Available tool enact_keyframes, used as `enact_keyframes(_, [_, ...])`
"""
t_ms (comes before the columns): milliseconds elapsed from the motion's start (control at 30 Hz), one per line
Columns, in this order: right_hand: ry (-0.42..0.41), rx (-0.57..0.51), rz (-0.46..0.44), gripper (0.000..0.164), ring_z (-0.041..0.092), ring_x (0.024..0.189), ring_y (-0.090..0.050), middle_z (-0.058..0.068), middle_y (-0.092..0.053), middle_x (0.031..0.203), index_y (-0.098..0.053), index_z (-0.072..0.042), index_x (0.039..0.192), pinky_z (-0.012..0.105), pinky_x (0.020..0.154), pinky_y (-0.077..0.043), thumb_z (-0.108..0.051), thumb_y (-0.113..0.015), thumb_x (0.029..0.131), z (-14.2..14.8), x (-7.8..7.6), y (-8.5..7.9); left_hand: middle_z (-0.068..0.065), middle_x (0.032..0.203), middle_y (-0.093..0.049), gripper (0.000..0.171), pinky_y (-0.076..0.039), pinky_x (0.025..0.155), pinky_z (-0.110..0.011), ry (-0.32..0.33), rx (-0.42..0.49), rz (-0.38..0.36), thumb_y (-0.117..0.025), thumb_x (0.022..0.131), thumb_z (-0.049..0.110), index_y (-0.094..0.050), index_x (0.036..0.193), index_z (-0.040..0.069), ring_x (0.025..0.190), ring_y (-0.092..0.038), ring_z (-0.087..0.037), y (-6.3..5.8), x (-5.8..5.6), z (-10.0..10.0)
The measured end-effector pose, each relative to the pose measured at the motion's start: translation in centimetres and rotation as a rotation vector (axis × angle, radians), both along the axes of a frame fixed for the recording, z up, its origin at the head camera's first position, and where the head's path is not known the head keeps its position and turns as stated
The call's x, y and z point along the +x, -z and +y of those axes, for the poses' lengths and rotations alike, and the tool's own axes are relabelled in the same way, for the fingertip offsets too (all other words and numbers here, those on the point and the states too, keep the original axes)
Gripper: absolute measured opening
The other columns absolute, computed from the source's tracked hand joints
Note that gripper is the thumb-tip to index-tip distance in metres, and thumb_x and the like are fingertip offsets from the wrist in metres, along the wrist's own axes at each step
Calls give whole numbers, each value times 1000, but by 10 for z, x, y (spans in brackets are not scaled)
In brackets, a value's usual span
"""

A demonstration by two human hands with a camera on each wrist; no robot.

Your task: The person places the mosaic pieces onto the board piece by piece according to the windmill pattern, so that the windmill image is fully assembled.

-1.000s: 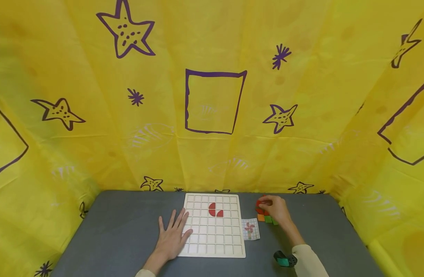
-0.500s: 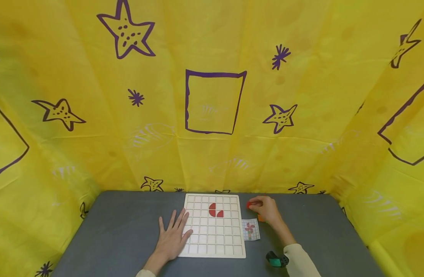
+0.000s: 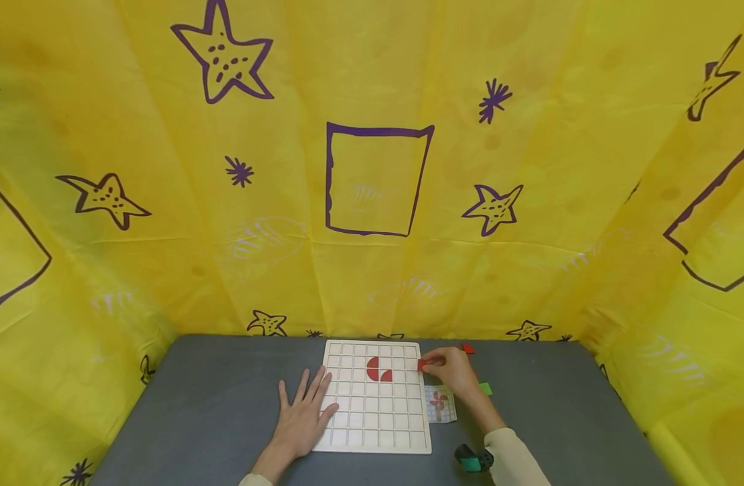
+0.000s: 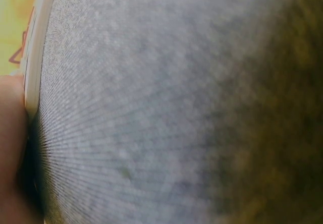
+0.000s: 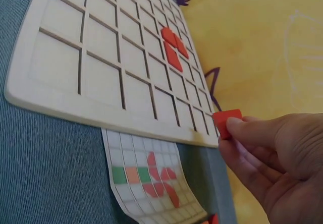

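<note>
A white grid board (image 3: 348, 432) lies on the dark table, with a few red quarter-round tiles (image 3: 373, 368) set in cells of its upper middle. My left hand (image 3: 302, 415) lies flat with spread fingers across the board's left edge. Between thumb and fingers my right hand (image 3: 454, 372) pinches a red tile (image 5: 223, 121), held by the board's right edge. Under that hand, a paper pattern card (image 5: 132, 148) printed with a red, green and orange figure sits against the board.
Behind my right hand lie another red piece (image 3: 468, 348) and a green tile (image 3: 485, 389), partly hidden by the arm. A yellow patterned curtain (image 3: 372, 283) hangs behind and at both sides of the table (image 3: 214, 405).
My right hand has moved left from the pile of tiles to the board's right edge, carrying a red tile. The left hand stays in place on the board.
</note>
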State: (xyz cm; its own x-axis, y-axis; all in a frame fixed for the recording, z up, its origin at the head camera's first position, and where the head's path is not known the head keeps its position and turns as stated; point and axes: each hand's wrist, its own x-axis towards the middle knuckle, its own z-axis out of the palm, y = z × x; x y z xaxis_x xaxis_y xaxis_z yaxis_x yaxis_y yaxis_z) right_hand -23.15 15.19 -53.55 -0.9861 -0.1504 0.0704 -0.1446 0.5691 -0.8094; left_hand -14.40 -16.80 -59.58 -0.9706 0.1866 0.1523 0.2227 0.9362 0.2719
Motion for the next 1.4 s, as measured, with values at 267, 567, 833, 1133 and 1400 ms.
enact_keyframes(267, [-59,10,-27,10,13,67,-65,3,-72,78,-76,-1,88,25,61,-55,-2,-79,79,-17,2,4,-4,160,-29,63,0,107,-74,1,9,1,-43,101,51,-38,152,15,146,-22,-37,1,1,0])
enact_keyframes(567, [-91,22,-14,10,13,70,-66,5,-73,81,-77,-1,88,25,63,-55,-4,-80,79,-32,1,9,-4,160,-28,63,1,107,-74,1,14,0,-42,101,51,-37,152,15,146,-22,-37,1,0,0])
enact_keyframes(833, [-23,87,-60,5,15,75,-58,4,-72,84,-79,-5,83,27,64,-52,-5,-80,79,-44,2,8,-6,159,-31,62,1,106,-75,13,43,26,-44,101,51,-39,150,14,145,-24,-39,2,1,0])
enact_keyframes(1133, [35,127,-109,4,15,72,-58,3,-71,77,-79,-4,82,27,63,-53,-6,-80,79,-50,3,11,-5,159,-31,62,-1,106,-75,20,40,65,-44,100,51,-39,150,15,144,-26,-39,7,0,-1])
enact_keyframes(1400, [42,153,-97,4,15,73,-58,2,-72,79,-79,-7,82,29,66,-53,-6,-81,79,-51,2,14,-2,159,-31,63,-1,106,-74,12,36,98,-46,99,52,-40,151,17,145,-27,-36,13,-3,-2])
